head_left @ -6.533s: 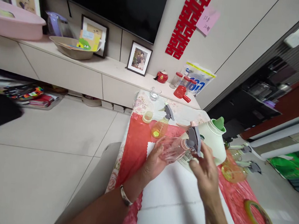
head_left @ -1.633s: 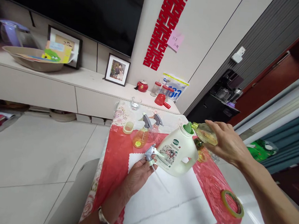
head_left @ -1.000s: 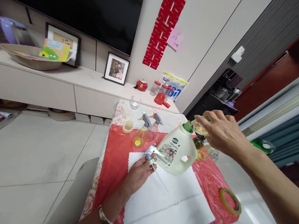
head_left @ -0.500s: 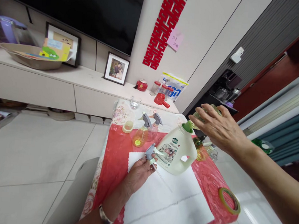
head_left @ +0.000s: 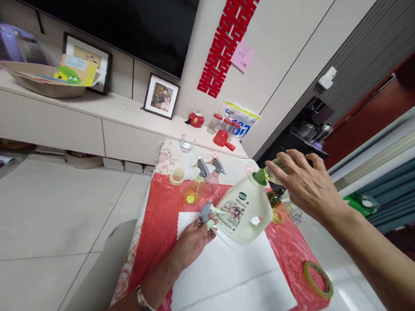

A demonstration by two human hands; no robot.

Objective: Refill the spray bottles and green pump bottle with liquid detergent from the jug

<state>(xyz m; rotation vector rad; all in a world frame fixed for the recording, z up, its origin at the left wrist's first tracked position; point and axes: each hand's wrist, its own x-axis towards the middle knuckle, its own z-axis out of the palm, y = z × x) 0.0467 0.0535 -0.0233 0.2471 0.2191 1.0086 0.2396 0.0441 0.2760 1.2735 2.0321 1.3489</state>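
My left hand (head_left: 190,243) is closed around a grey and pale green spray head (head_left: 206,214), whose thin clear tube reaches out over the white sheet. Beside it stands a cream detergent jug (head_left: 246,213) with a side handle and a green spout (head_left: 259,176), its top uncapped. Up at the jug's mouth, my right hand (head_left: 306,182) grips a see-through bottle (head_left: 275,172), tipped towards the spout. My fingers cover much of that bottle. Two spray bottles stand left of the jug, one with yellow liquid (head_left: 193,192) and one pinkish (head_left: 211,184).
A pale cap (head_left: 177,176) and a glass cup (head_left: 187,143) are on the table's left and far side. A roll of tape (head_left: 318,279) lies at the right on red plastic (head_left: 286,248). Behind the jug are more bottles (head_left: 275,197). A cabinet (head_left: 125,106) stands beyond the table.
The spray head in my left hand has turned a little, and its tube has swung upward. My right hand's fingers have lifted and shifted slightly, with the bottle still at the jug's mouth.
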